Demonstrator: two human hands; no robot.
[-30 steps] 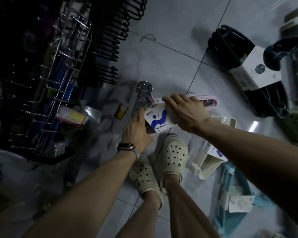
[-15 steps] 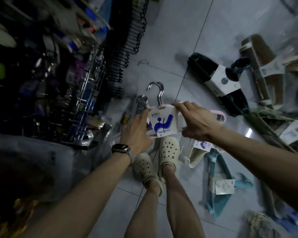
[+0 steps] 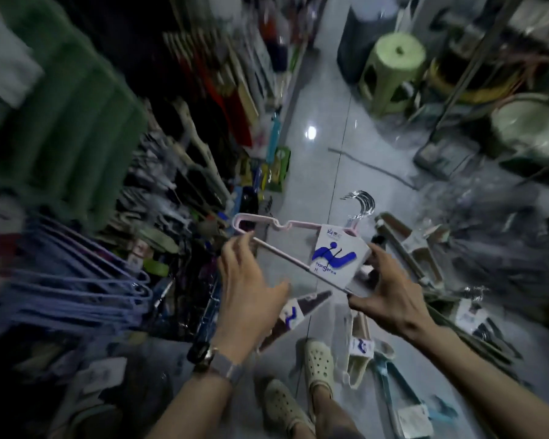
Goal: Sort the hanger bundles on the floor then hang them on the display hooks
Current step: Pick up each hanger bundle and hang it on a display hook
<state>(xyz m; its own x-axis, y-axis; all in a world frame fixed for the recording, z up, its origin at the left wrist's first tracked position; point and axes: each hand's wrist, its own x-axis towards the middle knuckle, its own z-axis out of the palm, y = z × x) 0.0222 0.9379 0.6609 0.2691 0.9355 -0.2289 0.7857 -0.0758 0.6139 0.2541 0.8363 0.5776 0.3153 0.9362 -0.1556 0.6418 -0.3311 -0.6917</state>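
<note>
A pink hanger bundle (image 3: 279, 228) with a white and blue paper label and chrome hooks is lifted above the floor. My right hand (image 3: 382, 288) grips it at the label end, thumb below, fingers behind the card. My left hand (image 3: 248, 286) is spread, with fingertips touching the bundle's lower bar near its left end. Another labelled bundle (image 3: 298, 312) lies on the floor below my hands. Cream bundles (image 3: 358, 343) and a teal bundle (image 3: 403, 397) lie by my feet. Purple hangers (image 3: 76, 280) hang on the display rack at the left.
The left side is a crowded display rack of goods (image 3: 187, 185). A green stool (image 3: 393, 64) and a basin (image 3: 523, 128) stand at the far right. More hanger bundles (image 3: 409, 245) cover the floor on the right. Grey tiles (image 3: 317, 172) run down the aisle ahead.
The pink bundle has risen from near the floor to chest height and turned sideways. The view has swung up from the floor toward the aisle and rack. My left hand has loosened to a fingertip touch.
</note>
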